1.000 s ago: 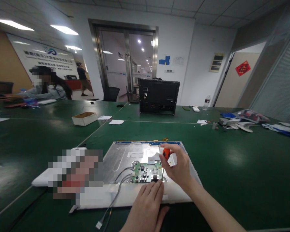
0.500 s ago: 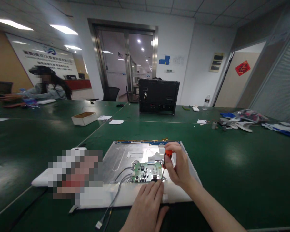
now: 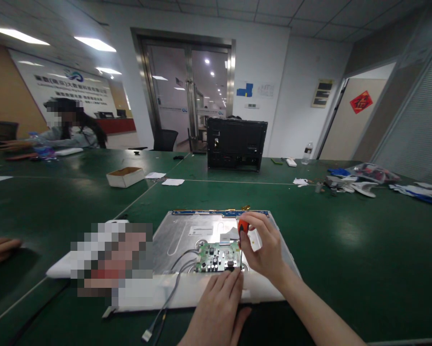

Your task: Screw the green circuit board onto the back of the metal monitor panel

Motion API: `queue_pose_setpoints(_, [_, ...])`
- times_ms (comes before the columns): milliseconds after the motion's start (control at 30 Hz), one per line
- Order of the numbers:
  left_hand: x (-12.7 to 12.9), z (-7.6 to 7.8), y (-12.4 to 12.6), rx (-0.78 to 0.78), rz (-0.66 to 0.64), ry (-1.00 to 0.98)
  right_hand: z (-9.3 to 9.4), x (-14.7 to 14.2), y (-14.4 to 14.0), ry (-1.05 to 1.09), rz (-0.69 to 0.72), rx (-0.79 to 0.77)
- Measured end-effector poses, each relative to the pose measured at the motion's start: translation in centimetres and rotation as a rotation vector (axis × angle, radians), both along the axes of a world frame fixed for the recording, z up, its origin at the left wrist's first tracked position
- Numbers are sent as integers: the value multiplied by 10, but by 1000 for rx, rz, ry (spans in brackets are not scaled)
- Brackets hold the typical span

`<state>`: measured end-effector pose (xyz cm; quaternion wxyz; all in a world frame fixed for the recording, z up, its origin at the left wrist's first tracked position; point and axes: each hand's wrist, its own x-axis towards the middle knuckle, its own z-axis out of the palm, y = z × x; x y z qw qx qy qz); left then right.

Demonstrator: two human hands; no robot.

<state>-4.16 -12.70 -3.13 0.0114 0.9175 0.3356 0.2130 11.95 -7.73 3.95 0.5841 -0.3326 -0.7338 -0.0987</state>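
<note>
My right hand (image 3: 265,247) grips the red and black handle of a screwdriver (image 3: 242,226) in its fingertips. The thin shaft points down to the lower right corner of a green circuit board (image 3: 209,263). That board lies on the silver metal back of a flat display panel (image 3: 170,230). My left hand (image 3: 221,298) rests on the panel's pale lower strip, fingers stretched forward, their tips at the board's edge beside the screwdriver's tip. Whatever is under those fingertips is hidden. Grey cables (image 3: 178,283) run from the board's left side to a white connector (image 3: 147,335) near the front.
A pixelated patch covers part of a white object (image 3: 62,264) left of the panel. Another person's hand (image 3: 1,250) lies at the left edge. Farther back are an open box (image 3: 125,178), a black monitor casing (image 3: 237,144), a bottle (image 3: 307,153) and a seated person (image 3: 75,127).
The screwdriver has gone from tilted to nearly upright, its handle moving slightly left with my right hand. My left hand stays put. Another person's hand has come in at the left.
</note>
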Motion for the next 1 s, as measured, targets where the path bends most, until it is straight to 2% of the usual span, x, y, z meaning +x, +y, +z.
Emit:
queue_pose_setpoints(200, [0,1,0,-10,1,9,-3,0,3,59,-17,-13])
queue_pose_setpoints(467, [0,-4,1,6,-6,25,-7,1,1,18,69,-98])
queue_pose_setpoints(767, [1,0,1,-30,0,5,-3,-1,4,44,-25,15])
queue_pose_setpoints(867, [1,1,0,-31,-2,10,0,0,2,21,-46,7])
queue_pose_setpoints(1000, [1,1,0,-28,-2,33,0,1,0,-1,0,-40])
